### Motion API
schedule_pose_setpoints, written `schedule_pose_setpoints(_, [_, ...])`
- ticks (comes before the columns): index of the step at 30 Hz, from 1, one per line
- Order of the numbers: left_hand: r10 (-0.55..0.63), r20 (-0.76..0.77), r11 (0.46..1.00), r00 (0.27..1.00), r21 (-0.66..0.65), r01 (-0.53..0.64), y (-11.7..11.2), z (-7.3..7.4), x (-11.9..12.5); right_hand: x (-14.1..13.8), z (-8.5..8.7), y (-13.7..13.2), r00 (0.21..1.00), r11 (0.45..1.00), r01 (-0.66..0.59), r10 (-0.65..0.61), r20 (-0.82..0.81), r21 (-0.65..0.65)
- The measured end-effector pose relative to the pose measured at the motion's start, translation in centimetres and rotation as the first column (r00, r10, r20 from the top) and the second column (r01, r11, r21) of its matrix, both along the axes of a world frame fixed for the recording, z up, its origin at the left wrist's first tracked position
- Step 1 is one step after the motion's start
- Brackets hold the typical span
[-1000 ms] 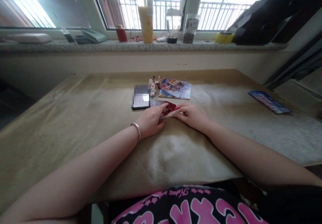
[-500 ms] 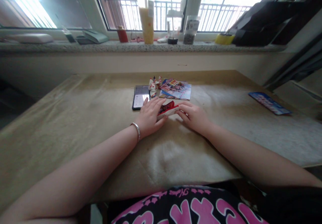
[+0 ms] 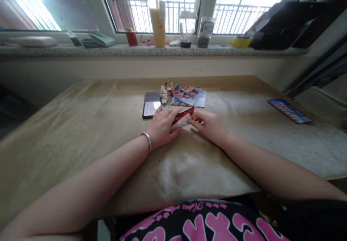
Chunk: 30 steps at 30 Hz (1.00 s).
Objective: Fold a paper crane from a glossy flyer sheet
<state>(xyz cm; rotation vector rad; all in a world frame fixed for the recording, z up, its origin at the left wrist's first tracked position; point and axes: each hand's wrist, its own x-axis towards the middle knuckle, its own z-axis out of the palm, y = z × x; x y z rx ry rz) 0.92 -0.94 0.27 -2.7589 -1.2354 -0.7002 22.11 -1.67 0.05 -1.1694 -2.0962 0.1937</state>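
A small folded sheet of printed paper (image 3: pixel 184 120), red and dark on one face and white on the other, is between my hands on the table. My left hand (image 3: pixel 162 124), with a silver bangle at its wrist, lies over the paper's left part, fingers reaching across it and thumb along the near edge. At the right end, my right hand (image 3: pixel 207 123) pinches the paper between thumb and fingers. Beyond my left fingers lies a lit smartphone (image 3: pixel 151 109). Beside it stands a folded paper figure (image 3: pixel 166 91), white with red and dark print.
Several printed sheets (image 3: pixel 191 97) are piled behind the paper. A blue printed packet (image 3: pixel 290 111) lies far right. A cloth covers the table (image 3: pixel 108 125). On the windowsill (image 3: pixel 121 50) stand a yellow-filled cup (image 3: pixel 157 26), a clear cup (image 3: pixel 186 28), a red bottle (image 3: pixel 131 37) and yellow tape (image 3: pixel 242 41).
The paper's right end has tilted up, so more of its white face shows. My right hand has shifted its pinch slightly lower on that end. My left hand stays nearly in place.
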Motion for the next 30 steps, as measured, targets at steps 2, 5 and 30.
schedule_pose_setpoints(2, [-0.008, 0.005, 1.000, 1.000, 0.018, 0.007, 0.10, -0.08, -0.06, -0.05, 0.03, -0.08, 0.999, 1.000, 0.016, -0.017, -0.031, -0.020])
schedule_pose_setpoints(5, [-0.023, 0.005, 0.999, 1.000, 0.033, 0.023, 0.19, -0.18, -0.13, -0.09, 0.08, -0.14, 0.998, 1.000, 0.016, -0.017, -0.052, -0.022])
schedule_pose_setpoints(30, [0.019, 0.114, 0.996, 0.993, 0.089, -0.030, 0.00, 0.36, -0.07, -0.14, -0.46, 0.38, 0.975, 0.984, -0.169, 0.157, -0.157, -0.064])
